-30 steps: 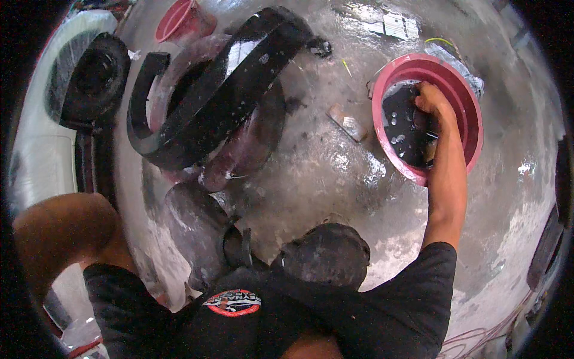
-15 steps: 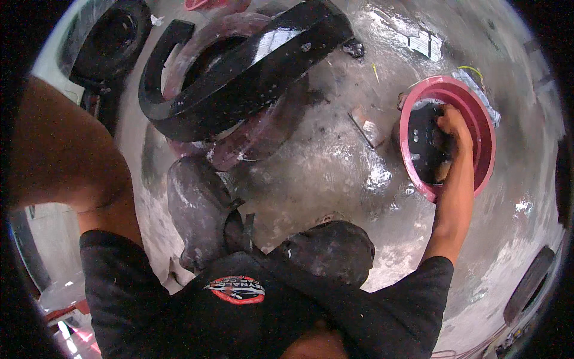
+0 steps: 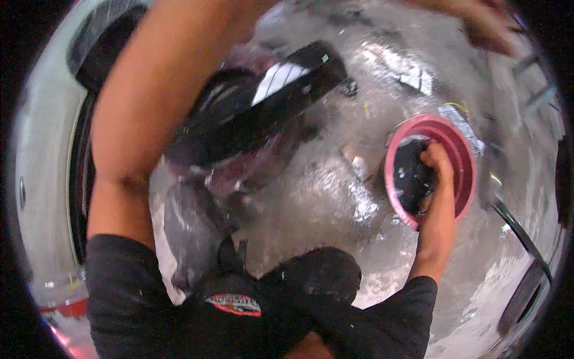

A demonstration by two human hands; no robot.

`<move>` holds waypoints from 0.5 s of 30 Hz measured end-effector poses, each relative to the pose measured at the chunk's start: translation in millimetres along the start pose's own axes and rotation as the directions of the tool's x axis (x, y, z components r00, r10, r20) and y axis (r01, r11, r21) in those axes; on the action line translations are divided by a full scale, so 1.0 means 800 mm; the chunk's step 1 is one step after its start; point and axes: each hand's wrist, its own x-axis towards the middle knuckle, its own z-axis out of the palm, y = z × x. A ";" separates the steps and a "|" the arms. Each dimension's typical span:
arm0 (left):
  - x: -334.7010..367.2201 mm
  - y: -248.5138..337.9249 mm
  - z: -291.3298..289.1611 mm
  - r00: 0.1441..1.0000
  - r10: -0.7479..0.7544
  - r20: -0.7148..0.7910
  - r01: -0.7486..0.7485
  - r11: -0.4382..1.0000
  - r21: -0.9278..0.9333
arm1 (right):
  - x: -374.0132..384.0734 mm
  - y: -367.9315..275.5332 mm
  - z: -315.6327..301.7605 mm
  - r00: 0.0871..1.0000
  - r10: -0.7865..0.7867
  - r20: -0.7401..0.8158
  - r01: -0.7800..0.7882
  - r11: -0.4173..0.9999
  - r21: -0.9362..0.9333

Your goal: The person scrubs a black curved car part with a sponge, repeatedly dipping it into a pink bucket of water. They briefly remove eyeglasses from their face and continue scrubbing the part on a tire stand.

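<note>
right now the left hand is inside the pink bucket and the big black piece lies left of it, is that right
Wrong side: in the head view it's the right hand inside the pink bucket; the big black piece does lie left of it.

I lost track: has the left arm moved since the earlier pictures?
Yes: the left arm swung up and rightward, now partly hiding the black curved part.

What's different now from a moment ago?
The left arm has swung up and across, partly covering the black curved part. A blurred hand, likely the left, and a dark bar have appeared at right. The right hand stays in the pink bucket; grip unclear.
</note>
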 end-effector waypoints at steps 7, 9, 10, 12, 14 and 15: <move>-0.068 -0.078 0.116 0.950 -0.196 -0.243 0.151 0.970 -0.193 | -0.035 -0.021 -0.017 0.993 0.108 -0.037 -0.102 0.985 0.139; -0.093 -0.056 0.132 0.911 -0.274 -0.310 0.212 0.952 -0.219 | -0.036 -0.034 -0.019 0.982 0.156 -0.108 -0.140 0.980 0.138; -0.103 -0.058 0.146 0.912 -0.187 -0.366 0.120 0.973 -0.199 | -0.042 -0.033 -0.018 0.974 0.184 -0.133 -0.168 0.978 0.123; -0.126 -0.051 0.165 0.873 -0.173 -0.456 0.055 0.964 -0.260 | -0.054 -0.036 -0.025 0.963 0.214 -0.164 -0.201 0.975 0.095; -0.148 -0.033 0.164 0.890 -0.266 -0.370 0.117 0.918 -0.378 | -0.066 -0.052 -0.034 0.952 0.229 -0.201 -0.220 0.973 0.067; -0.162 -0.030 0.163 0.898 -0.303 -0.320 0.146 0.890 -0.433 | -0.081 -0.074 -0.052 0.944 0.233 -0.233 -0.226 0.972 0.055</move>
